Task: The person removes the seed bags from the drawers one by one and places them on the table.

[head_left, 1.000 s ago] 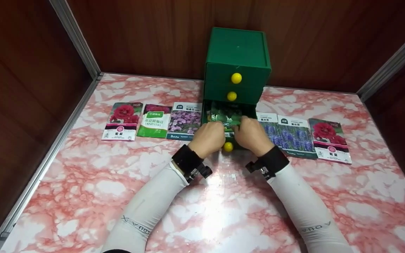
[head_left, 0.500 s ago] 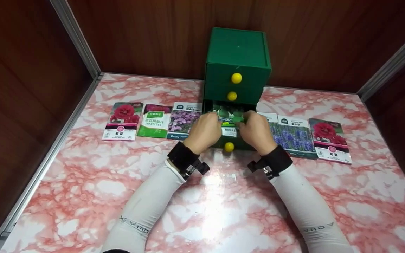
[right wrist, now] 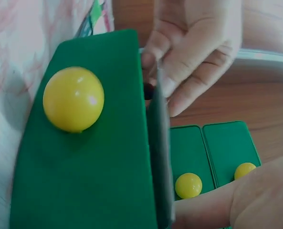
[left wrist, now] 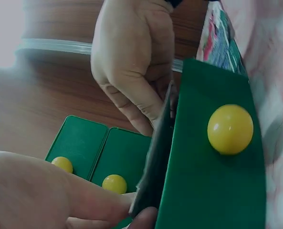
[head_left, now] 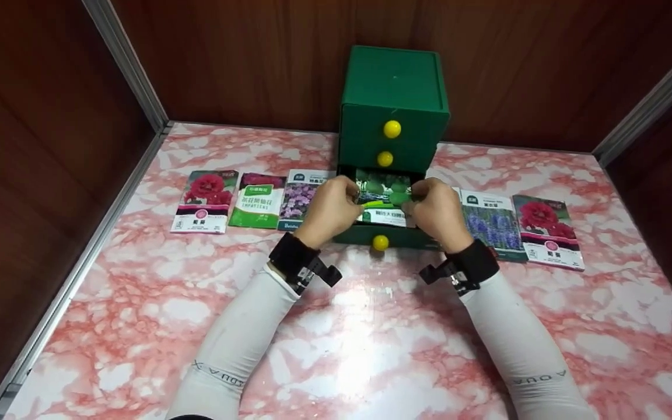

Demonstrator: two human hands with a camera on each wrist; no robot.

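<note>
A green seed packet [head_left: 384, 189] with a white label lies between my hands, over the pulled-out bottom drawer [head_left: 353, 235] of a green cabinet. My left hand [head_left: 329, 211] pinches the packet's left edge between thumb and fingers. At its right edge, my right hand [head_left: 441, 214] does the same. In the left wrist view the packet [left wrist: 153, 148] appears edge-on, just above the drawer front [left wrist: 208, 181]. The right wrist view also shows the packet [right wrist: 161, 152] edge-on, close along the drawer's upper edge. Most of the drawer's inside is hidden beneath the packet and hands.
The green cabinet [head_left: 394, 79] stands against the wooden back wall, its two upper drawers closed, with yellow knobs [head_left: 392, 129]. Left of it lie a red-flower packet [head_left: 205, 201], an impatiens packet [head_left: 258, 201] and a purple-flower packet [head_left: 298, 198]. Lavender [head_left: 493, 224] and red-flower packets [head_left: 549, 233] lie right.
My hands have moved apart and slightly up, from bunched together at the drawer to opposite edges of the packet. More of the packet's face and label now shows.
</note>
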